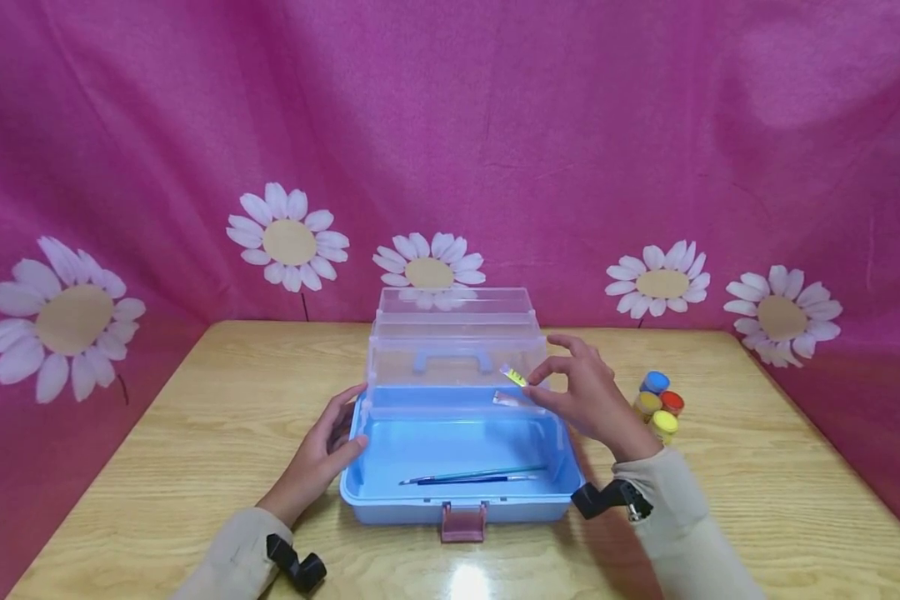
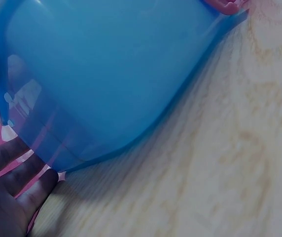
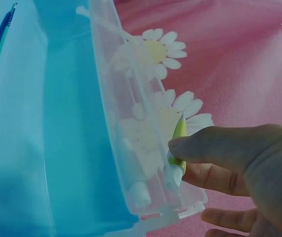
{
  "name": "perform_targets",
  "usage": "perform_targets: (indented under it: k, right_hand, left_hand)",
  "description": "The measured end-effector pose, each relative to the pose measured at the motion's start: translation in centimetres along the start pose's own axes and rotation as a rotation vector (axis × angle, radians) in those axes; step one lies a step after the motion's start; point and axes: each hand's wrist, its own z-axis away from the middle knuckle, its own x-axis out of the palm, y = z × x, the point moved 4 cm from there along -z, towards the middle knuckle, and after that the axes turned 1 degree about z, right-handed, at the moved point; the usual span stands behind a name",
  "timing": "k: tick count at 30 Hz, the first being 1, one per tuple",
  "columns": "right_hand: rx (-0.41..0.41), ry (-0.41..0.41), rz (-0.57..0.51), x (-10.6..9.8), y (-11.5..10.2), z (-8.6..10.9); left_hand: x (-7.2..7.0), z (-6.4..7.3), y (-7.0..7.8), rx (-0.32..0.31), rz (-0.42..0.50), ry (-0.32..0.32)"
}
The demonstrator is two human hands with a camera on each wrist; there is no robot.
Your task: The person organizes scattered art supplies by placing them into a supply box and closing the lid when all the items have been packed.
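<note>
A blue plastic toolbox (image 1: pixel 435 437) stands open on the table, its clear tiered tray (image 1: pixel 450 354) raised at the back. My left hand (image 1: pixel 326 450) holds the box's left wall, thumb at the rim and fingers outside; in the left wrist view its fingers touch the blue side. My right hand (image 1: pixel 581 392) pinches a small yellow-green paint tube (image 3: pixel 179 131) with a white cap between thumb and forefinger, above the tray's right end. Another tube (image 3: pixel 133 177) with a white cap lies in the tray. Two paintbrushes (image 1: pixel 472 477) lie on the box floor.
Several small paint jars with blue (image 1: pixel 655 382), red (image 1: pixel 672 402) and yellow (image 1: pixel 664 423) lids stand on the table right of the box, near my right wrist. A pink latch (image 1: pixel 463 523) hangs at the box's front. Behind the table hangs a pink flowered cloth (image 1: pixel 450 125).
</note>
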Motion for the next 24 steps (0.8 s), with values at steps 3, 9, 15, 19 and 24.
perform_targets:
  k: [3, 9, 15, 19, 24]
  right_hand:
    - [0.009, 0.004, 0.006, 0.21, 0.02, -0.03]
    - [0.017, 0.019, 0.024, 0.37, 0.16, -0.15]
    - [0.071, 0.014, 0.019, 0.48, 0.46, -0.07]
    - [0.071, 0.009, 0.025, 0.59, 0.47, 0.07]
    - [0.048, 0.013, 0.049, 0.53, 0.47, -0.02]
  left_hand:
    - [-0.02, 0.03, 0.05, 0.007, 0.000, 0.000]
    - [-0.03, 0.01, -0.13, 0.011, 0.000, -0.007]
    - [-0.04, 0.06, -0.18, 0.007, 0.013, -0.010]
    - [-0.01, 0.17, -0.29, -0.003, 0.012, -0.012]
    - [0.04, 0.05, -0.21, -0.001, 0.008, -0.008]
